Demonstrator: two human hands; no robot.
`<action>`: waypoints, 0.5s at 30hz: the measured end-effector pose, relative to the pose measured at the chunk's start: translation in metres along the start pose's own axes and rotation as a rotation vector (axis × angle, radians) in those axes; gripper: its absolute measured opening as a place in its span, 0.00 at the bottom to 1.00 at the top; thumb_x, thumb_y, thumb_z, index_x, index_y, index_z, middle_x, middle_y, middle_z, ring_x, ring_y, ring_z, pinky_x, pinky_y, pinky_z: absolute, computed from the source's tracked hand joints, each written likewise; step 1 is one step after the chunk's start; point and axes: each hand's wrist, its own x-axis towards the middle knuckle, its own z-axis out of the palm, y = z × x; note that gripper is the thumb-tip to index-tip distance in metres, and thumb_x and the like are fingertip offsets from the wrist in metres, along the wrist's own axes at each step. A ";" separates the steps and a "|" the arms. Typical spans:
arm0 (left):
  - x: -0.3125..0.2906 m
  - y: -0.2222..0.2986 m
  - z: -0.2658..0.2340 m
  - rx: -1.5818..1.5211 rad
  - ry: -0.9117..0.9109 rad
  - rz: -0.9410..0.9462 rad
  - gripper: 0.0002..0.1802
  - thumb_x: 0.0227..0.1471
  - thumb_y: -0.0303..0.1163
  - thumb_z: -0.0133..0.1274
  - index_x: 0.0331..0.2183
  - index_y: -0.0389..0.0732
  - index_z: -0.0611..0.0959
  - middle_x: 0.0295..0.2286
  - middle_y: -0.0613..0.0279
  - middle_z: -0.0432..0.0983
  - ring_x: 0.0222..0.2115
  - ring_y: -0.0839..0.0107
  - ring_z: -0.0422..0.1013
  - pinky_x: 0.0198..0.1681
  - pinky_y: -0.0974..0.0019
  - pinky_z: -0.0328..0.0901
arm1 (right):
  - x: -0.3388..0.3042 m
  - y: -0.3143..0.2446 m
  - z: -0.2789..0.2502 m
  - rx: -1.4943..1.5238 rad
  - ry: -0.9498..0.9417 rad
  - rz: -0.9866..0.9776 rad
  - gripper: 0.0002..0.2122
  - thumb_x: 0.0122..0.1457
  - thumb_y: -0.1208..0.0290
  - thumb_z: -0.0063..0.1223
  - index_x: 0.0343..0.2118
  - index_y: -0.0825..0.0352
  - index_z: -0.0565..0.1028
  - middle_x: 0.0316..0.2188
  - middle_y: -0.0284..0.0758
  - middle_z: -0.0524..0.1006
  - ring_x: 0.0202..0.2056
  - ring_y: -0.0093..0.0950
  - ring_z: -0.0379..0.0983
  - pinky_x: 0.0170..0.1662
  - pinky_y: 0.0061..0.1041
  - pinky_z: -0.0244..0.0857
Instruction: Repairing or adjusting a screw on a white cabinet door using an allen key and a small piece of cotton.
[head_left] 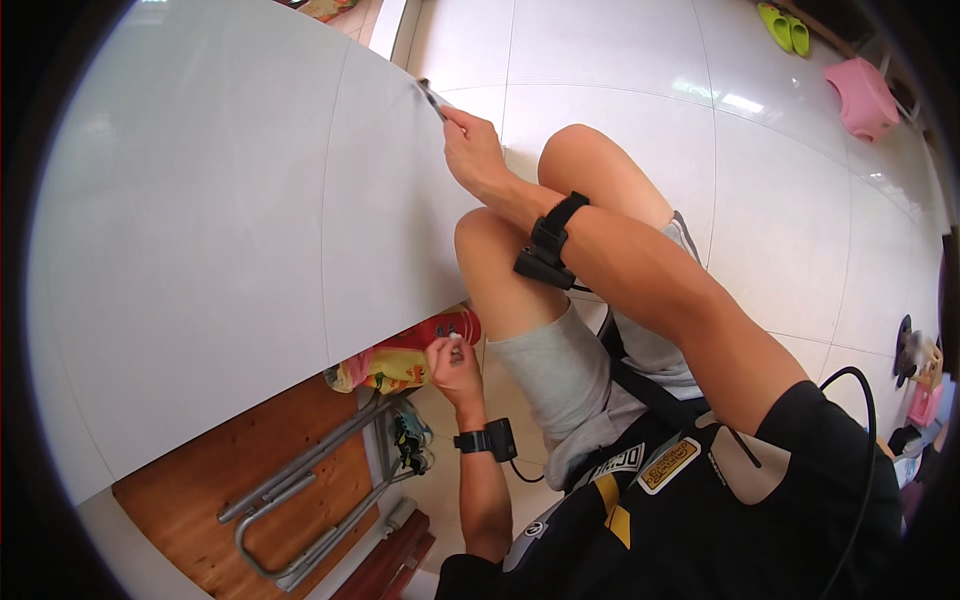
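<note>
My right hand [475, 150] is closed around a slim dark tool [431, 96], its far end against the upper right edge of a large white panel [200, 220]. The tool's kind is too small to make out. Below the panel's lower edge, my left hand [456, 372] is curled with the fingers together. A small white bit [456, 338] shows at its fingertips, and I cannot tell what it is. Right behind that hand are a red package [440, 328] and a yellow package [398, 368]. Both wrists wear black straps with small devices.
A wooden board [290, 470] with a folded grey metal frame [300, 490] leans at the lower left. Shoes [412, 440] lie beside it. On the tiled floor [610, 60] at the far right are green clogs [785, 30] and a pink stool [862, 98]. My bent knees are close to the panel.
</note>
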 end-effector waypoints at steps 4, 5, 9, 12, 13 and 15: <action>0.045 0.033 0.003 -0.085 0.037 0.002 0.06 0.46 0.16 0.62 0.29 0.34 0.84 0.29 0.57 0.76 0.25 0.64 0.75 0.25 0.66 0.71 | 0.000 -0.002 -0.011 -0.152 -0.114 0.416 0.16 0.60 0.75 0.42 0.46 0.73 0.78 0.30 0.44 0.80 0.27 0.34 0.75 0.28 0.34 0.68; 0.060 0.042 0.004 -0.064 0.015 0.067 0.06 0.46 0.15 0.61 0.30 0.34 0.84 0.29 0.57 0.76 0.26 0.65 0.76 0.26 0.66 0.71 | -0.001 0.001 -0.012 -0.149 -0.110 0.417 0.16 0.60 0.75 0.42 0.46 0.73 0.78 0.30 0.44 0.80 0.27 0.34 0.75 0.28 0.34 0.68; 0.139 0.085 0.016 0.007 -0.007 0.301 0.06 0.47 0.16 0.61 0.31 0.34 0.84 0.29 0.56 0.77 0.25 0.65 0.75 0.27 0.65 0.71 | -0.012 -0.010 -0.014 -0.055 -0.100 0.272 0.19 0.60 0.74 0.41 0.51 0.75 0.77 0.37 0.49 0.81 0.31 0.36 0.79 0.32 0.34 0.71; 0.204 0.098 0.049 0.066 -0.066 0.396 0.04 0.48 0.18 0.60 0.30 0.33 0.82 0.29 0.55 0.77 0.26 0.60 0.75 0.29 0.63 0.71 | -0.013 -0.011 -0.018 -0.025 -0.068 0.210 0.20 0.60 0.73 0.41 0.52 0.74 0.77 0.41 0.51 0.81 0.36 0.39 0.80 0.39 0.33 0.73; 0.225 0.102 0.060 0.117 -0.077 0.471 0.04 0.48 0.19 0.59 0.30 0.33 0.82 0.29 0.54 0.78 0.27 0.57 0.75 0.31 0.60 0.71 | -0.012 -0.010 -0.018 -0.008 -0.042 0.181 0.20 0.60 0.73 0.42 0.51 0.74 0.77 0.43 0.52 0.81 0.39 0.41 0.81 0.42 0.33 0.73; 0.260 0.104 0.084 0.192 -0.106 0.607 0.02 0.49 0.20 0.57 0.29 0.33 0.81 0.30 0.51 0.78 0.30 0.52 0.75 0.32 0.56 0.71 | -0.013 -0.013 -0.016 0.038 -0.016 0.184 0.19 0.60 0.73 0.42 0.51 0.74 0.77 0.43 0.52 0.81 0.42 0.42 0.80 0.45 0.33 0.72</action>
